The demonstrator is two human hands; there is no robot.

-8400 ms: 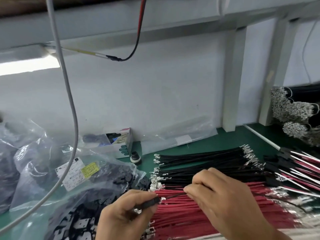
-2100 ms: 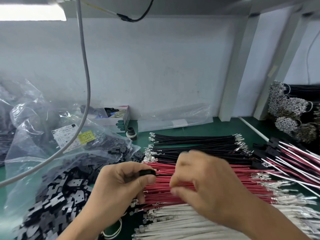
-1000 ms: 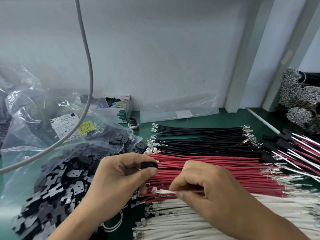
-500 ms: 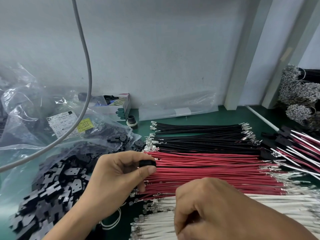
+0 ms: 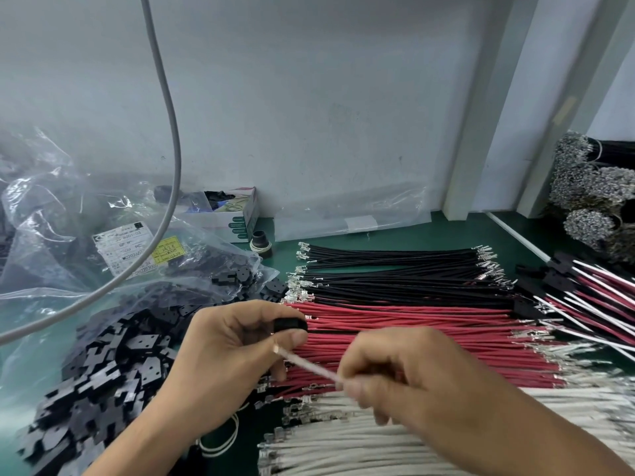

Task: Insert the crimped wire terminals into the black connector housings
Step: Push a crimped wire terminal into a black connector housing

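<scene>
Connector housing (image 5: 290, 325) pinched in left hand (image 5: 220, 362); white wire (image 5: 307, 365) pinched in right hand (image 5: 402, 376).

Ahead of you a thick grey cable (image 5: 170, 139) hangs down in a curve across the pale grey wall (image 5: 309, 97). At the wall's foot sits a small white cardboard box with green print (image 5: 240, 214) — open, with dark bits inside. Just beside it on the green mat (image 5: 429, 237) stands a short black cylindrical part (image 5: 261, 242), and to its right an empty clear plastic bag (image 5: 350, 214) lies flat — a white label on it.
</scene>
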